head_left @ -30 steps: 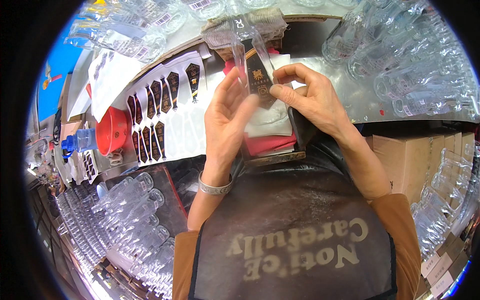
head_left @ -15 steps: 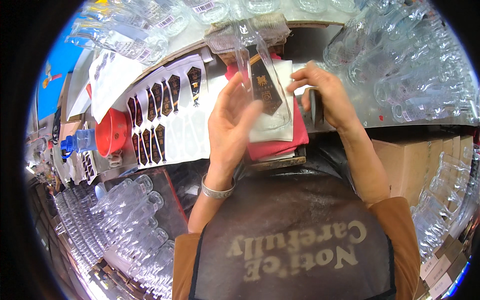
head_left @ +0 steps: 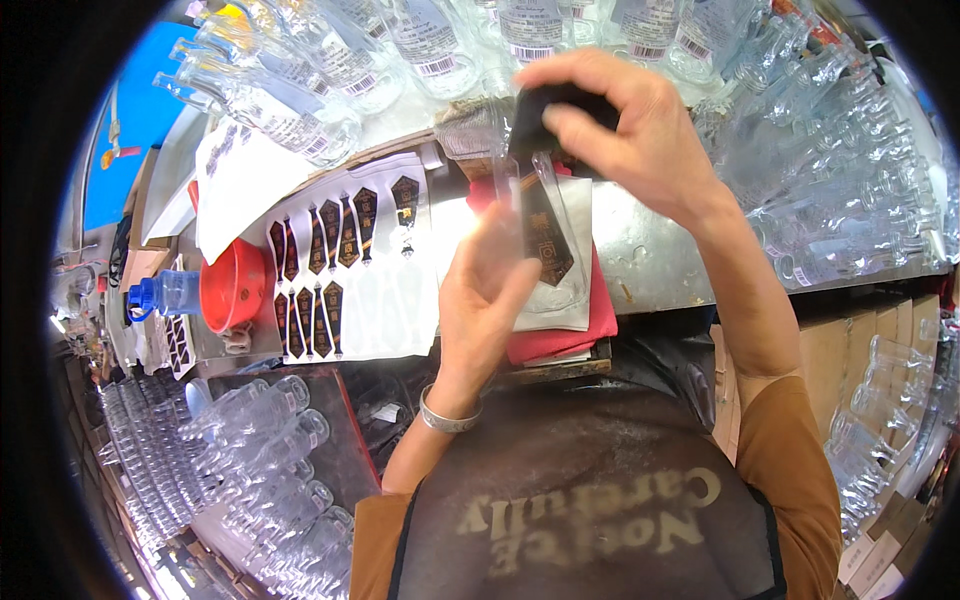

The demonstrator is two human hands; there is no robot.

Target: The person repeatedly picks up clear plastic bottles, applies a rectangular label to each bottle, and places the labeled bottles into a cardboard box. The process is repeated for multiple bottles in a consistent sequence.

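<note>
A clear glass bottle (head_left: 577, 298) lies flat in front of me, its neck pointing away. On its upper side sits a dark, tie-shaped label sticker (head_left: 545, 238) with gold print. My left hand (head_left: 482, 290) is closed around the bottle's left side, thumb reaching toward the label. A flat black pad (head_left: 540, 118), its exact kind unclear, is gripped in my right hand (head_left: 655, 125) over the bottle's neck and the label's upper end. The pad hides part of the neck. Under the bottle are a white cloth (head_left: 545, 318) and a red cloth (head_left: 603, 315).
Left of the bottle lies a white sheet of dark stickers (head_left: 385, 300). Beyond it are a red bowl (head_left: 228, 290) and a blue-capped plastic bottle (head_left: 178, 293). Clear glass bottles (head_left: 425, 50) crowd the back and right (head_left: 830, 190); others stand lower left (head_left: 265, 440). Cardboard boxes (head_left: 840, 350) are right.
My right hand has moved away from me and leftward, bringing the black pad from beside the bottle to over its neck. My left hand remains at the bottle's side. The view has shifted slightly.
</note>
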